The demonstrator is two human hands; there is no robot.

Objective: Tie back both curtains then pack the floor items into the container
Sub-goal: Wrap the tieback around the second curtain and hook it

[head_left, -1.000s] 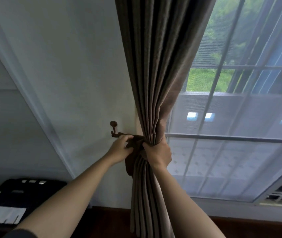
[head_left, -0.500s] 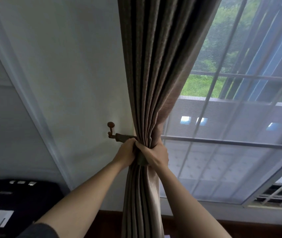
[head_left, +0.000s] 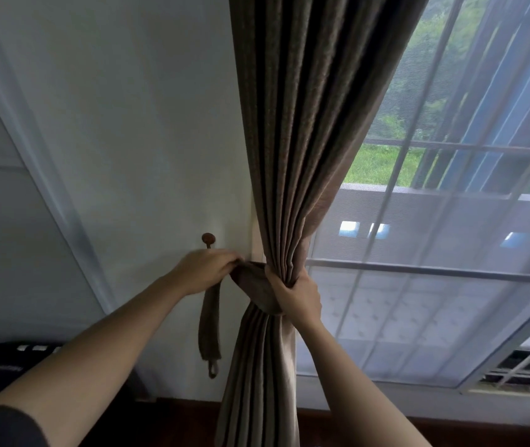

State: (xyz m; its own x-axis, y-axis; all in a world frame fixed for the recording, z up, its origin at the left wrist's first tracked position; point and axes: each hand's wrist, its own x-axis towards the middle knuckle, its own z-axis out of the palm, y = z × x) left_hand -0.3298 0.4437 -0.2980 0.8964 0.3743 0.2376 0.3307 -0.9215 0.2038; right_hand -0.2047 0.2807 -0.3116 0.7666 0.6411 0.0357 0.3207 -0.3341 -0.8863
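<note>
Securing the tieback on one curtain. The right hand [head_left: 294,293], at the centre of the frame, is gripping the gathered brown curtain [head_left: 305,130] together with the band of the tieback [head_left: 255,287] that is wrapping its front; the fingers are closed tight round the bunched folds. The left hand [head_left: 204,269], just left of the curtain, is pinching the tieback's upper part near the wall hook [head_left: 208,239], whose round knob is showing above the knuckles; the hook's lower part is hidden behind the hand. One end of the tieback is hanging loose down the wall, ending in a small loop [head_left: 213,369] toward the lower centre. To do this step well, the right hand should probably be keeping the pleats compressed while the left is drawing the band taut and bringing that free loop up over the hook; slack here would likely let the folds spill. The floor items and the container are lying outside this view, and the second curtain is not visible.
</note>
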